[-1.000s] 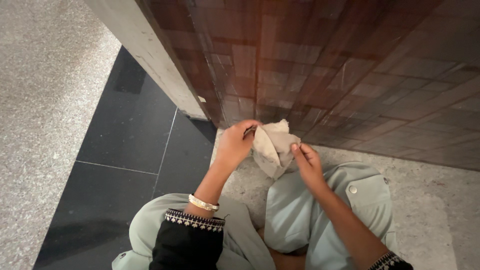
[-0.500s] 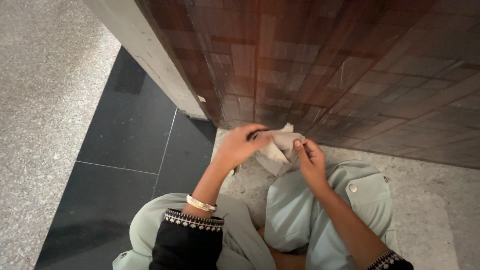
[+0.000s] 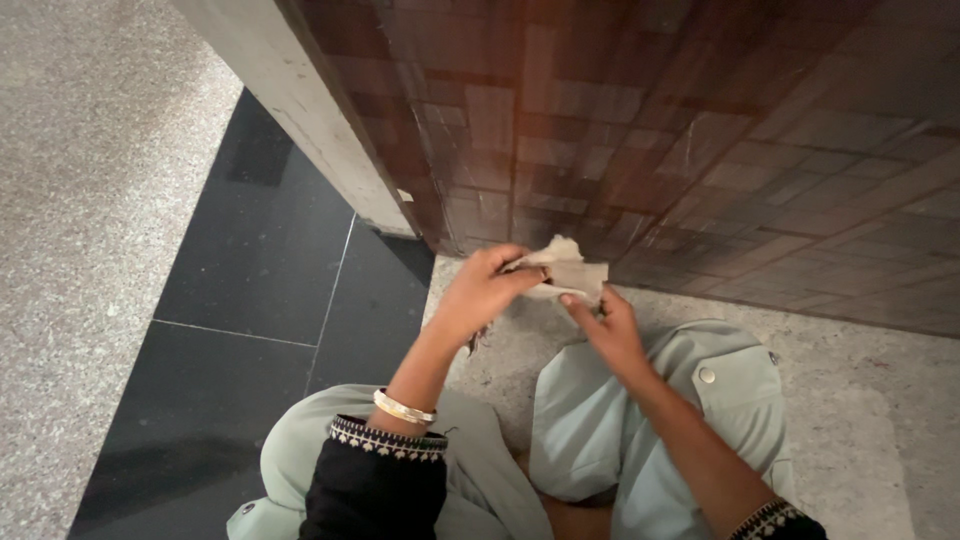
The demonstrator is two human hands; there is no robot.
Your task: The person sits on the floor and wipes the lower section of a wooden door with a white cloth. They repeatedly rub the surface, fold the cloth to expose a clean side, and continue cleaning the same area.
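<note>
**Hands pinch a pale cloth between them, low against the tiled wall**

Left hand (image 3: 480, 292) is closed in a pinch on the near-left edge of the crumpled cloth (image 3: 568, 266); fingers curl over the top, thumb underneath. Right hand (image 3: 605, 322) sits just below and to the right, fingertips (image 3: 568, 299) pressed to the cloth's underside, also closed on it, looser grip by the look of it.

Cloth is off the floor, held in the air between both hands, just in front of the brown tiled wall (image 3: 700, 130). Whether it touches the wall: cannot tell. Its long axis runs roughly left-right, from left-hand fingers toward the wall side; a rumpled peak sticks up at the top.

Key relation: cloth lies ahead of and above the right hand and directly off the left fingertips. Left hand has the higher, firmer hold and is the nearer one; right hand supports from below.

Surroundings: person is low to the floor, knees in pale green trousers (image 3: 640, 420) either side of the speckled grey floor (image 3: 880, 400). Gold bangle (image 3: 404, 408) on the left wrist, black embroidered sleeve (image 3: 385, 470) behind it. Dark floor tiles (image 3: 250, 300) to the left, beside a pale wall corner (image 3: 300, 110).
</note>
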